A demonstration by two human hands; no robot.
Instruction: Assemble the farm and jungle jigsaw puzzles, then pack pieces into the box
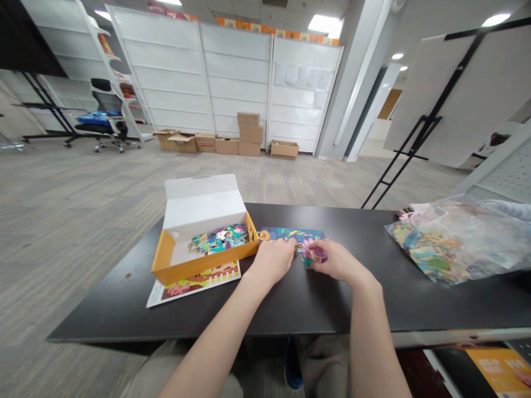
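Observation:
On the black table lies a joined strip of blue jigsaw puzzle (pixel 309 233) with sea-like pictures. My right hand (pixel 338 261) is closed on a purple and teal puzzle piece (pixel 307 260), held between thumb and fingers just in front of the strip. My left hand (pixel 276 257) rests at the strip's near left side, its fingers curled together. The edge of a puzzle piece (pixel 298 246) shows at its fingertips; the rest is hidden. To the left, an open yellow box (pixel 203 269) with a white raised lid holds several loose puzzle pieces (pixel 222 239).
Under the box lies a colourful picture sheet (pixel 203 282). At the right, a clear plastic bag (pixel 452 243) full of puzzle pieces sits on the black table (pixel 352 315). Cardboard boxes (pixel 249 135) and white shelving stand far behind; an easel-like stand (pixel 404 155) is at the right.

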